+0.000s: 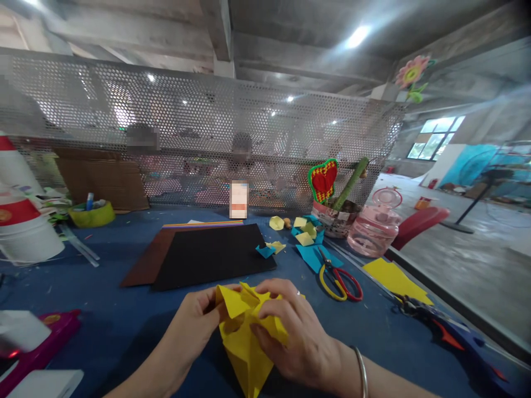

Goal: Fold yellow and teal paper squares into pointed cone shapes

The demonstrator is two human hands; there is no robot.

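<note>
A piece of folded yellow paper (244, 337) lies low in the middle of the view, above the blue table (112, 309), pointing down toward me. My left hand (193, 326) pinches its upper left corner with thumb and fingers. My right hand (292, 331), with a ring and a metal bangle on the wrist, curls over the paper's right side and presses its folds. Both hands are closed on the paper.
A stack of dark paper sheets (207, 254) lies just beyond the hands. Scissors (338, 279), blue and yellow scraps (307, 243), a pink jar (375, 224) and a glue gun (440, 326) sit to the right. A perforated metal screen (199, 116) stands behind, with people beyond it.
</note>
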